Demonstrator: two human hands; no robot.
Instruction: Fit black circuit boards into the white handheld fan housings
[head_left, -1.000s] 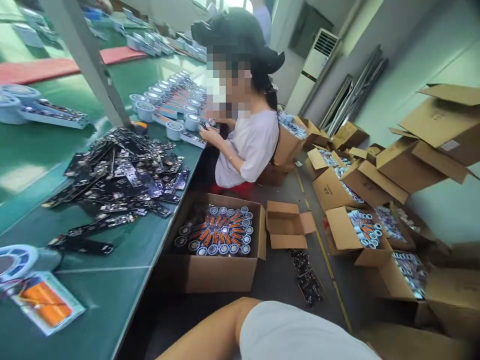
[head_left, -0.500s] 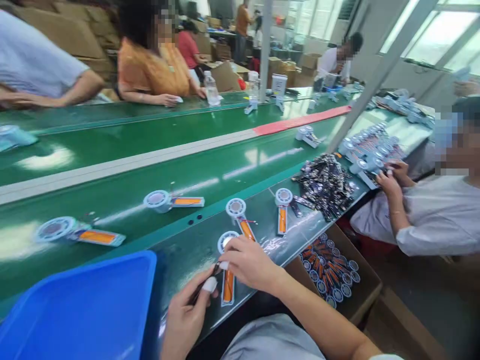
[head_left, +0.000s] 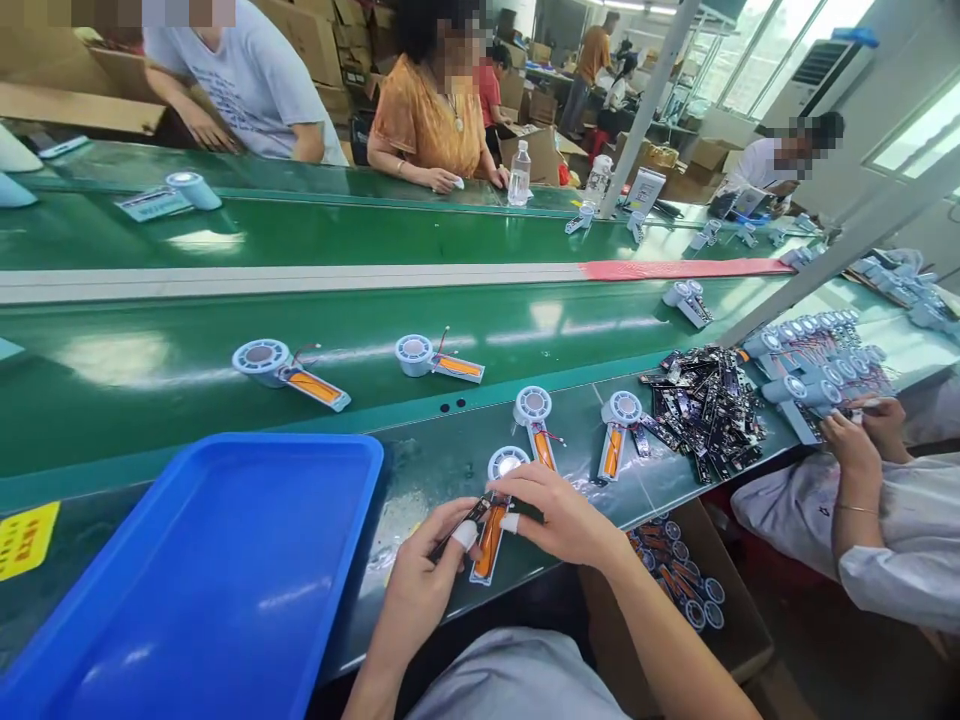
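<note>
My left hand [head_left: 429, 560], a white cover on its thumb, pinches a narrow black circuit board [head_left: 474, 512]. Close beside it, my right hand [head_left: 559, 515] has its fingers closed at the board's upper end. Whatever those fingertips hold is too small to make out. Beneath both hands lies a round-headed fan housing [head_left: 508, 461] with an orange battery [head_left: 491, 540] in its handle, partly covered by my fingers. Two similar housings lie just beyond, one fan housing [head_left: 533, 405] behind my right hand and another fan housing [head_left: 624, 408] to its right.
A blue tray [head_left: 225, 560] fills the left front. Circuit boards lie in a heap [head_left: 705, 410] at the right, near a co-worker's hands [head_left: 862, 435]. More housings lie on the green belt [head_left: 180, 410]. A cardboard box [head_left: 731, 600] of housings stands below the table edge.
The view has swung left, so the scene sits farther right. My hands stay together over the same housing, and the circuit board in my left hand shows more clearly.
</note>
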